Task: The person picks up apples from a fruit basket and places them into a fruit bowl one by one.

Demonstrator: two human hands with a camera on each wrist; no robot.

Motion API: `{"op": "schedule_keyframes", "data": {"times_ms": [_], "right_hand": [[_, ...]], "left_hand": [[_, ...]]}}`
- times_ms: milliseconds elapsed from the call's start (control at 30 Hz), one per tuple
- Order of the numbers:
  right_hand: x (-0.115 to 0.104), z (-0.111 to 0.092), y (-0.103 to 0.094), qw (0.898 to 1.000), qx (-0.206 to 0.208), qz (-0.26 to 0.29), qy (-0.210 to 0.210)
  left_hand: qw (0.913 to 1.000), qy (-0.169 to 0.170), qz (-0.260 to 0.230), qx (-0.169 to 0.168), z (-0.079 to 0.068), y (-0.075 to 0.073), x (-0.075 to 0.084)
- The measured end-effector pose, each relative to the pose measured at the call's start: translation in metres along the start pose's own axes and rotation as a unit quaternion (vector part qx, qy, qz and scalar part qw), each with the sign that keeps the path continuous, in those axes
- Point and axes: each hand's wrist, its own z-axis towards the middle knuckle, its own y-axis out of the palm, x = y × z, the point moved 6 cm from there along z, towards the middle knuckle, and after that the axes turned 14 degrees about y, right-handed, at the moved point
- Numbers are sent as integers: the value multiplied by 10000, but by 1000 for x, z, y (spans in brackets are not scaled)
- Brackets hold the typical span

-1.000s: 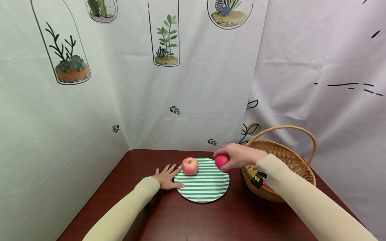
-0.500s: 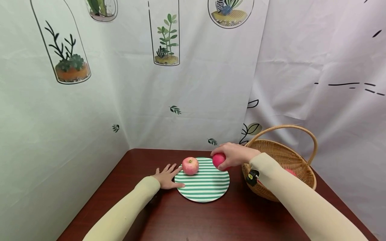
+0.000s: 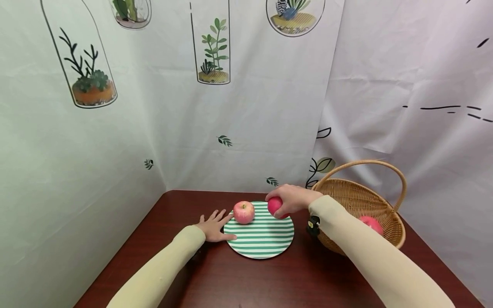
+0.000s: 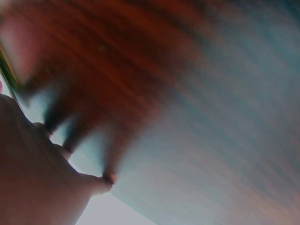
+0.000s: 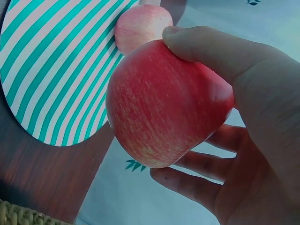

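Note:
My right hand (image 3: 295,198) holds a red apple (image 3: 274,205) above the far right part of a round green-and-white striped placemat (image 3: 262,237). In the right wrist view, thumb and fingers curl round that apple (image 5: 164,103), and a gap separates it from the mat. A paler pink-red apple (image 3: 244,212) sits at the mat's far left edge. Beside it my left hand (image 3: 213,227) lies with spread fingers, its thumb and a fingertip touching the mat's left edge. The left wrist view shows this hand (image 4: 37,173) dark and blurred against the table.
A wicker basket (image 3: 352,192) with a tall handle stands at the right of the dark wooden table (image 3: 231,282). Another red apple (image 3: 372,224) lies inside it, partly hidden by my right sleeve. A printed white curtain (image 3: 246,115) hangs behind the table.
My right hand has moved left with its apple, further over the placemat. The apple in the basket has come into view from behind the sleeve. My left hand stays put.

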Motion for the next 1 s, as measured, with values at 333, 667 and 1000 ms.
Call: {"op": "schedule_keyframes", "data": {"times_ms": [333,667,1000], "right_hand": [[2,13,10,9998,-115,-8,179],[10,25,20,9987,-265,170,405],[16,34,27,9986,-268,229,402]], "left_hand": [[10000,-8,-68,21,1,0,-1],[10000,-36,-65,-17,1,2,-2],[9999,-108,-70,25,8,8,-9]]}}
